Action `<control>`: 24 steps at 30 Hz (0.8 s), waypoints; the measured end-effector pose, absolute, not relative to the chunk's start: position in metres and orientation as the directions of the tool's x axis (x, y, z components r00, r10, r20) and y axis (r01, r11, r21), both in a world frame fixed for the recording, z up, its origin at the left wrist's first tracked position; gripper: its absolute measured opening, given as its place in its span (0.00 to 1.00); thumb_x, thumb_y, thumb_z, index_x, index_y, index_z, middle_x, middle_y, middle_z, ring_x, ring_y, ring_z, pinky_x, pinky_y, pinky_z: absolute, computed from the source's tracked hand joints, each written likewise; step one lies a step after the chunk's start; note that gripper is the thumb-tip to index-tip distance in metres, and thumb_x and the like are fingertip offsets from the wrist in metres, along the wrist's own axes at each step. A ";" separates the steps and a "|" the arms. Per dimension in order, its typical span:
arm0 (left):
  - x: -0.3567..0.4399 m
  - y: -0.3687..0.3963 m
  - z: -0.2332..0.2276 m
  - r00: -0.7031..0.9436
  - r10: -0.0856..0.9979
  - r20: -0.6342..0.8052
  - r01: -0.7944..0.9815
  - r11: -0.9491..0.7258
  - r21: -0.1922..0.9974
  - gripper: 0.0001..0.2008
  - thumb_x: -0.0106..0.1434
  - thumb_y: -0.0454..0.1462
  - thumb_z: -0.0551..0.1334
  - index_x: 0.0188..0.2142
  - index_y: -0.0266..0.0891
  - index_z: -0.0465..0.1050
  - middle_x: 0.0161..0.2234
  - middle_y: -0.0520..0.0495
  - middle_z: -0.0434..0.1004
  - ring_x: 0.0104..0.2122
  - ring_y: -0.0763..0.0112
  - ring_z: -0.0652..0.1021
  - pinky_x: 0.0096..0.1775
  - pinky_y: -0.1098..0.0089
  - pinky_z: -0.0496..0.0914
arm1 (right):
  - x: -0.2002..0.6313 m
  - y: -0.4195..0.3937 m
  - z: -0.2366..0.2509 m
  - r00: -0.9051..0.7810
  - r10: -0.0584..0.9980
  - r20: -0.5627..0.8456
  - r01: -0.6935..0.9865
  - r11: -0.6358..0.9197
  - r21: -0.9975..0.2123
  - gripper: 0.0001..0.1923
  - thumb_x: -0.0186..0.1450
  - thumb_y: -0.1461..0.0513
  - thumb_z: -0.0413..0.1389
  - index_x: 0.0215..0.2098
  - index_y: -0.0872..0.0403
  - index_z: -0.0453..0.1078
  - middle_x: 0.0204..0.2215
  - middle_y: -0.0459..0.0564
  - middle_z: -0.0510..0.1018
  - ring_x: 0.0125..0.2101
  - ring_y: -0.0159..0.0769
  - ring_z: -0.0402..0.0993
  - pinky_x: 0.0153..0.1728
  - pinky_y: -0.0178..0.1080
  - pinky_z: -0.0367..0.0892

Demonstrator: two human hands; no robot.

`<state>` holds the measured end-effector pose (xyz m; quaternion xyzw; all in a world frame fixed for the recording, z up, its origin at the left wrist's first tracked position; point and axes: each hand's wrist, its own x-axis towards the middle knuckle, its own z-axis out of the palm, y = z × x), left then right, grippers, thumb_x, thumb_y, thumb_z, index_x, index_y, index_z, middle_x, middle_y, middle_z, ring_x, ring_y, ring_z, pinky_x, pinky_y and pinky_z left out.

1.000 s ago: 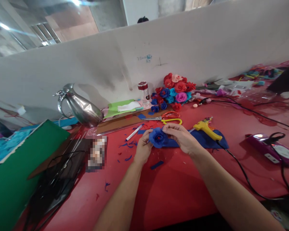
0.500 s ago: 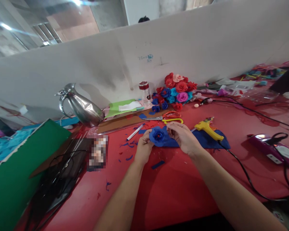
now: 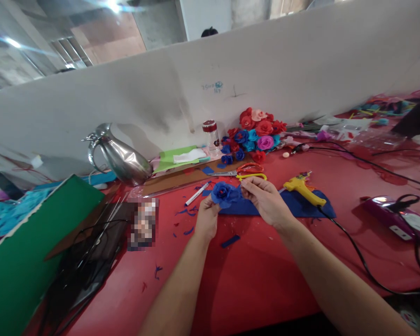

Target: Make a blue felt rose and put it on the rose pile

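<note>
Blue felt rose held off the table, clutter close on three sides

Blue felt rose sits pinched in my left hand — fingertips closed on its underside, thumb side hidden behind the petals, so I cannot tell how firm the hold is. My right hand is just beside it, fingers curled and pressed together at the rose's right edge, touching or nearly touching the outer petal; whether they hold a loose strip I cannot tell. The rose is raised just above the red table, over the near end of the blue felt sheet.

Risks, as I judge them: the outer petal could spring open if either pinch loosens — the wrap looks held by fingers alone. The yellow glue gun lies just right of my right hand, nozzle end away from me, and its black cord runs under my right forearm's side; a careless sweep could snag the cord and drag the gun. A hot tip near my knuckles would burn.

Edges and room: scissors lie just behind the rose, the white marker near on the left. Blue scraps dot the table below my wrists. Nearest open red surface is toward me, between my forearms. Farther back stand the pile of finished roses, a small jar and the steel jug against the white partition. Green board blocks the far left, a purple device the far right.
</note>
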<state>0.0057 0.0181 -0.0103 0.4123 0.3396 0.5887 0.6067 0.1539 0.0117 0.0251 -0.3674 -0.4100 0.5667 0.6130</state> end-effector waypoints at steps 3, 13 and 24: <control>0.006 0.019 -0.011 0.061 0.996 0.066 -0.433 -0.034 0.901 0.11 0.39 0.39 0.74 0.22 0.39 0.77 0.25 0.50 0.79 0.35 0.64 0.78 0.45 0.63 0.70 | 0.153 0.012 0.027 0.088 0.993 0.084 -0.412 0.113 -0.904 0.15 0.50 0.51 0.67 0.23 0.52 0.70 0.20 0.41 0.69 0.23 0.27 0.62 0.26 0.33 0.59; -0.002 0.019 -0.017 -0.091 0.901 0.424 -0.015 -0.427 0.904 0.03 0.55 0.37 0.64 0.27 0.41 0.78 0.37 0.47 0.75 0.41 0.66 0.73 0.48 0.64 0.66 | 0.152 0.011 0.028 0.171 0.976 0.133 -0.413 0.194 -0.890 0.12 0.53 0.55 0.65 0.24 0.52 0.68 0.19 0.40 0.66 0.22 0.27 0.60 0.25 0.33 0.56; -0.008 0.016 -0.014 -0.149 0.751 0.643 0.301 -0.585 0.753 0.09 0.54 0.29 0.59 0.30 0.41 0.76 0.35 0.48 0.74 0.38 0.67 0.73 0.44 0.65 0.66 | 0.150 0.009 0.026 0.178 0.963 0.203 -0.260 0.245 -0.934 0.23 0.58 0.44 0.58 0.21 0.51 0.60 0.18 0.41 0.60 0.19 0.28 0.52 0.20 0.35 0.49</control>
